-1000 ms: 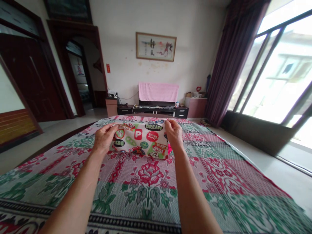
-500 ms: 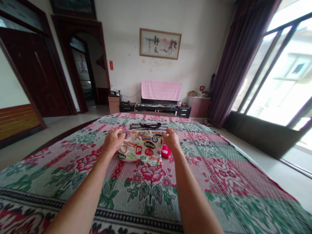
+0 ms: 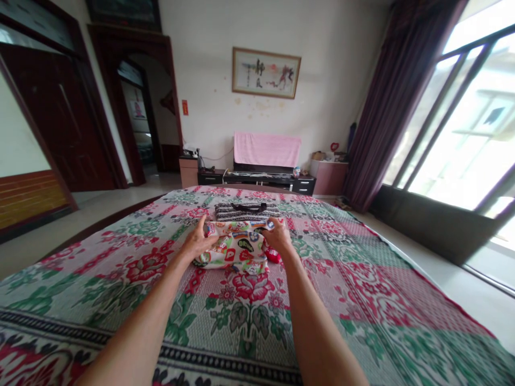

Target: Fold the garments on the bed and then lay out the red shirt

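Observation:
A soft cloth bag in a white print with colourful logos lies on the flowered cover in front of me. My left hand is closed on its upper left edge, and my right hand pinches the upper right edge. Between the hands the far edge of the cloth stands apart from the nearer side. Beside my right hand sits a small red item, partly hidden by the hand and the bag. Just behind the bag lies a black-and-white patterned bag with a dark strap.
The red, green and white flowered cover spreads over the large table. Past its far edge stands a low black cabinet with a pink cloth draped over something on it. A purple curtain and a window are at the right.
Both hands have closed on the top edge of the printed bag. Its upper edge has been drawn apart, and my left hand has shifted slightly right.

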`<state>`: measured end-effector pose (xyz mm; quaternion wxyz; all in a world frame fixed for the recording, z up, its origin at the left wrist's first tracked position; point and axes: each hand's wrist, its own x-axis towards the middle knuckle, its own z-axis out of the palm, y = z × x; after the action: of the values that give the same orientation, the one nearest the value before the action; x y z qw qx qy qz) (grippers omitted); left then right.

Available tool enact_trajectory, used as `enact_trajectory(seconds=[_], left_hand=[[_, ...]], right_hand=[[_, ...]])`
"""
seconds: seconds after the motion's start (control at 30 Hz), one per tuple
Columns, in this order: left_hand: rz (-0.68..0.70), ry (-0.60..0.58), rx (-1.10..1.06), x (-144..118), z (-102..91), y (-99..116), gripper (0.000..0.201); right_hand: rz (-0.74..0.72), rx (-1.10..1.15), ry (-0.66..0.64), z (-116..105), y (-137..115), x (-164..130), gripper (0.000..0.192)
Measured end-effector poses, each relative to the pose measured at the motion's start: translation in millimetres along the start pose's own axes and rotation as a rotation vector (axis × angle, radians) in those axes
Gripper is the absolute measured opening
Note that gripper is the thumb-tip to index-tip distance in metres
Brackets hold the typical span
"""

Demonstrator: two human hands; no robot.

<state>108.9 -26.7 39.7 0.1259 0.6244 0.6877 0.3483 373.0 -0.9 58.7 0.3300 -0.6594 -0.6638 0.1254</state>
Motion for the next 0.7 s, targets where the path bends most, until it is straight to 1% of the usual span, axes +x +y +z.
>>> enact_trajectory(seconds=[0.1, 0.17, 0.23, 0.3, 0.33, 0.37, 0.4, 0.43, 0.47, 0.5, 0.53, 0.57, 0.6, 0.63, 0.67, 0.7], left_hand=[[0.053, -0.006, 0.068, -2, -6.7, 6, 0.046], [0.059, 0.024, 0.111, -2, -13.2, 13, 0.035], [0.046, 0.142, 0.106, -2, -22.3, 23, 0.032], [0.055, 0.32, 0.063, -1, -34.6, 32, 0.031], [0.065, 0.412, 0.038, -1, -41.9, 36, 0.032], [0.073, 0.488, 0.017, -1, -49.6, 38, 0.033], [0.074, 0.522, 0.002, -1, -57.7, 38, 0.033], [0.07, 0.493, -0.01, -2, -65.8, 36, 0.033], [0.069, 0.39, -0.025, -4, -73.6, 33, 0.032], [0.075, 0.218, -0.048, -6, -80.6, 29, 0.031], [0.083, 0.005, -0.079, -9, -86.3, 25, 0.032], [0.089, -0.203, -0.117, -11, -90.3, 20, 0.034], [0.09, -0.371, -0.153, -13, -92.3, 17, 0.039], [0.081, -0.475, -0.178, -14, -92.2, 14, 0.043], [0.062, -0.51, -0.186, -14, -90.1, 11, 0.046], [0.035, -0.495, -0.175, -14, -86.4, 10, 0.047]], right_hand=[[-0.007, -0.074, -0.038, 2, 4, 0, 0.032], [-0.014, -0.097, -0.032, 1, 3, 0, 0.025], [-0.024, -0.055, 0.051, -5, -4, 0, 0.024], [-0.067, 0.066, 0.189, -16, -16, -2, 0.026], [-0.101, 0.139, 0.235, -23, -22, -4, 0.028], [-0.137, 0.2, 0.236, -30, -28, -6, 0.029], [-0.172, 0.234, 0.176, -38, -32, -9, 0.029], [-0.201, 0.238, 0.057, -46, -34, -11, 0.028], [-0.224, 0.215, -0.108, -53, -35, -14, 0.027], [-0.236, 0.184, -0.281, -59, -35, -17, 0.027], [-0.238, 0.154, -0.428, -64, -33, -20, 0.029], [-0.23, 0.132, -0.524, -68, -32, -21, 0.032], [-0.216, 0.121, -0.558, -70, -30, -22, 0.034], [-0.201, 0.118, -0.537, -71, -29, -22, 0.034], [-0.195, 0.115, -0.475, -70, -28, -22, 0.033], [-0.197, 0.111, -0.394, -68, -28, -21, 0.03]])
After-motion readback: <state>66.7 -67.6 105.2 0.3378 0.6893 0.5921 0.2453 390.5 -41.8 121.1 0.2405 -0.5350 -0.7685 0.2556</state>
